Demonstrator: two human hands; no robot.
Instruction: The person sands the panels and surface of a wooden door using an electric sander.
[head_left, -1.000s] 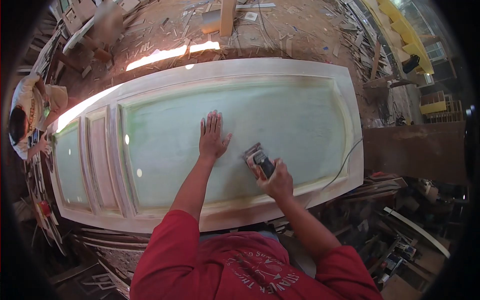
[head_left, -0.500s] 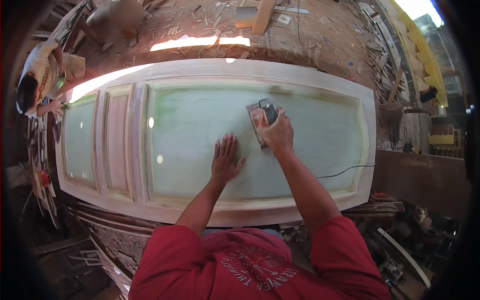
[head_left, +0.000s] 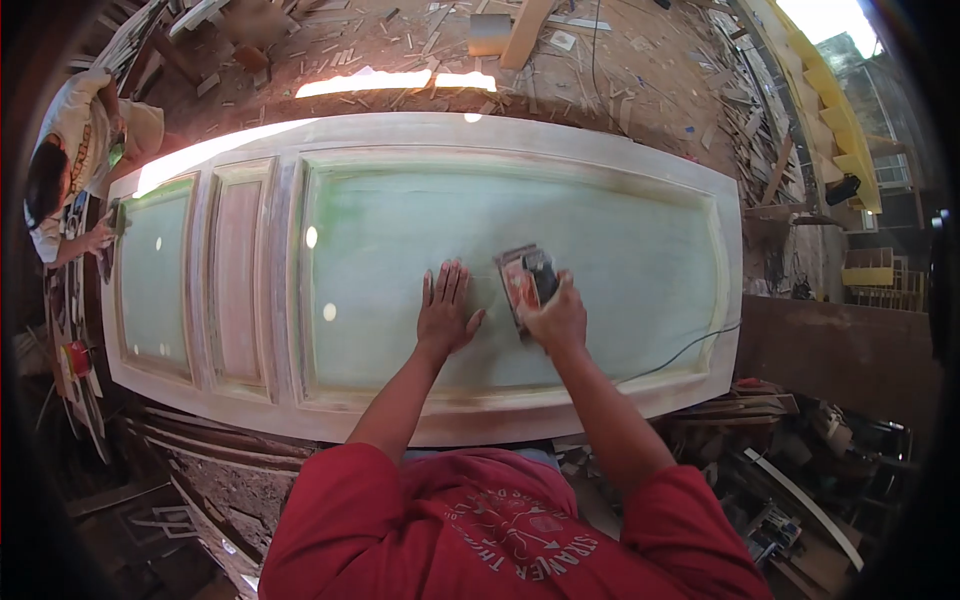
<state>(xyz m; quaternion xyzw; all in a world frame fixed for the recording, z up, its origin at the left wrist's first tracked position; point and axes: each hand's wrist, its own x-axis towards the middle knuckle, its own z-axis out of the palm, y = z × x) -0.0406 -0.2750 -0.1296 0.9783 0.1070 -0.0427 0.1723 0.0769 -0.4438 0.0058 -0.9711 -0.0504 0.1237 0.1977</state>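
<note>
A wooden door (head_left: 500, 131) with recessed pale green panels lies flat in front of me. My left hand (head_left: 445, 312) rests palm down on the large green panel (head_left: 620, 260), fingers stretched out, holding nothing. To its right, my right hand (head_left: 555, 312) is wrapped round a power sander (head_left: 520, 280), which sits on the same panel near the middle. A dark cord (head_left: 680, 355) runs over the door's right part. The sander's underside is hidden.
At the far left a co-worker (head_left: 75, 150) bends over the door's end, one hand on its edge. Wood scraps litter the ground (head_left: 650, 70) beyond the door. A brown board (head_left: 840, 345) lies at the right; tools and offcuts are at the lower right.
Over the last second my right hand moved the sander away from me, then back towards me. My left hand stays flat on the panel. The camera view has shifted too.
</note>
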